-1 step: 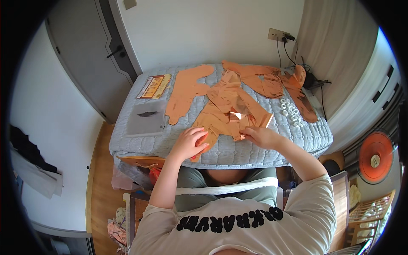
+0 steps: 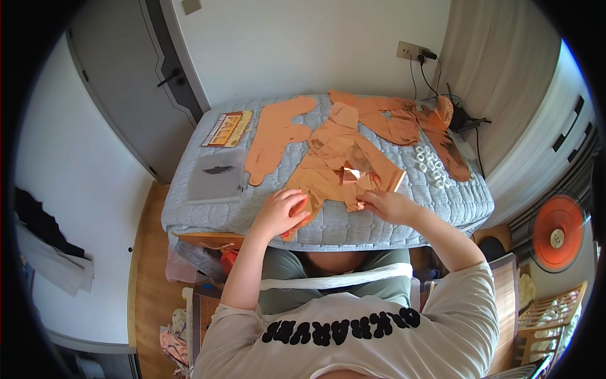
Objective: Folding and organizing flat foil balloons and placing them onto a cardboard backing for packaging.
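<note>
quilted grey table (image 2: 391,224) | white wall, grey door (image 2: 120,76) | right grip (image 2: 385,203) pinching copper foil (image 2: 341,164)

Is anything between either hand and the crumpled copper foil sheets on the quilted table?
Nothing visible. The left hand rests directly on the crumpled copper-coloured foil sheets on the grey quilted table cover, and the right hand pinches a folded piece of foil in its fingers.
</note>
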Motion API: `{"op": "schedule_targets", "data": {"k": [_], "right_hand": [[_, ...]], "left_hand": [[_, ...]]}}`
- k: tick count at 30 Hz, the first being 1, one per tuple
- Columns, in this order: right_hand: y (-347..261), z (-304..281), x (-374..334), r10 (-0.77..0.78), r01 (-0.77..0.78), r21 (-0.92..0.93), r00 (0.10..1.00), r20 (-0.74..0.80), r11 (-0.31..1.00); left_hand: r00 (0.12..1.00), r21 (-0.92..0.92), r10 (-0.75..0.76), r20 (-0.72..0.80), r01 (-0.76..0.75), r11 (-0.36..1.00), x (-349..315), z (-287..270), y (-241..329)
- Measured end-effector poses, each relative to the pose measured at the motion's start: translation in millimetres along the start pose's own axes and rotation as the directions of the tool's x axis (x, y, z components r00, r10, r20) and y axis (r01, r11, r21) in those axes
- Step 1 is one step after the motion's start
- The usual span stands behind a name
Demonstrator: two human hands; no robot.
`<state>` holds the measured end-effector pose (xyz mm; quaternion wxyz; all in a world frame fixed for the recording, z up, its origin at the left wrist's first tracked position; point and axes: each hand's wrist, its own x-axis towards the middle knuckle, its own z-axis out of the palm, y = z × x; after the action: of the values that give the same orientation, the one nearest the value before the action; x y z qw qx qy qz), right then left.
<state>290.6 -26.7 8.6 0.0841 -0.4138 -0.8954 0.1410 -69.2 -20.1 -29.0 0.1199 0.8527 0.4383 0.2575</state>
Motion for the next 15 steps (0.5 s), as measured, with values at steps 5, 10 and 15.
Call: {"op": "schedule_targets", "data": {"k": [5, 10, 15], "right_hand": [[-18, -2, -19, -0.004, 0.01, 0.142, 0.999, -0.04, 0.99], [-36, -5, -10, 0.109, -0.092, 0.299, 0.993, -0.042, 0.95], [-8, -12, -2, 0.351, -0.196, 0.643, 0.929, -0.12, 0.741]], "left_hand": [[0.997, 0.117, 0.019, -0.074, -0.011, 0.993, 37, 10, 18], [0.995, 0.12, 0.059, -0.079, -0.05, 0.992, 105, 54, 44], [0.989, 0.072, -0.037, 0.14, 0.027, 0.997, 136, 68, 34]]}}
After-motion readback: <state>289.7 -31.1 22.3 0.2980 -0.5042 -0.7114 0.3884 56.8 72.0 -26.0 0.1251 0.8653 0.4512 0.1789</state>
